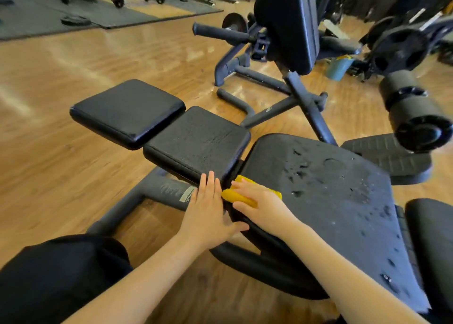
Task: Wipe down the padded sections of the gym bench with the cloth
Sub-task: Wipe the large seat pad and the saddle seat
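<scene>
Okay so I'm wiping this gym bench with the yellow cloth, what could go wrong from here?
1. The big pad has water drops all over it; the small folded cloth under your right hand may just smear them around.
2. Your left hand sits at the gap between the middle pad and the big one; fingers might get pinched if a pad shifts.
3. Drips could make the wooden floor slippery.

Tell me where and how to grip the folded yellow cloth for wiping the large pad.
Grip the folded yellow cloth from above, palm flat across its middle, fingers curling over the rolled long edge nearest the gap. It lies flat on the large worn black pad, so a top press suits, as the right hand does.
</scene>
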`<action>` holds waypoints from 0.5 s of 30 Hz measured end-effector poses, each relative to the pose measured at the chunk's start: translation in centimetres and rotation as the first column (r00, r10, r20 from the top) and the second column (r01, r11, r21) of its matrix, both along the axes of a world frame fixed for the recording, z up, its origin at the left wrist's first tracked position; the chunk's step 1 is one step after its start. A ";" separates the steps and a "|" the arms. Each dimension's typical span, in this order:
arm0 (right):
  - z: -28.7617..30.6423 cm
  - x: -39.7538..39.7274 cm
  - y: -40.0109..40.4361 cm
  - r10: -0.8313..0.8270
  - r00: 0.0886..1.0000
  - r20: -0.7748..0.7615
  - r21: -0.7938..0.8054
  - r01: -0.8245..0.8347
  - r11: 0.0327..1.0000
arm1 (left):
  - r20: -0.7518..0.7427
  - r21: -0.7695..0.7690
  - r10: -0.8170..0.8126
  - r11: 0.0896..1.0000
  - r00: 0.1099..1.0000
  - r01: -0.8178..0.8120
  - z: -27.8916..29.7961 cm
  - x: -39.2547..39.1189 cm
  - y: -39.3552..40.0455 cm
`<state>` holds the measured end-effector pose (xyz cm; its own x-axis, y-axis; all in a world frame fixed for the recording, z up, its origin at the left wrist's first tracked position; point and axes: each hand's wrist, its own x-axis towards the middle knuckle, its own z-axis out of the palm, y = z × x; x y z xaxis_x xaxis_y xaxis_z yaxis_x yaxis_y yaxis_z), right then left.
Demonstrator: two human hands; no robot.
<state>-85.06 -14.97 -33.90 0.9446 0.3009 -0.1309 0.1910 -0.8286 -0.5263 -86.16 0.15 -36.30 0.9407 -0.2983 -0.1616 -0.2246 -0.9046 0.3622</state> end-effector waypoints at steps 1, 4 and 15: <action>0.5 -0.8 -0.5 0.001 1.000 0.013 0.001 -0.001 1.000 | 0.005 -0.001 -0.012 1.000 1.000 0.012 0.2 -0.1 -0.2; 2.0 -3.4 -1.9 0.038 0.997 0.060 -0.023 -0.037 0.999 | 0.044 -0.011 -0.096 0.995 0.994 0.097 1.1 -0.6 -0.8; 4.0 -8.1 -3.7 0.128 0.990 0.052 -0.185 -0.116 0.976 | 0.025 -0.020 -0.271 0.962 0.962 0.271 3.2 -2.5 -1.2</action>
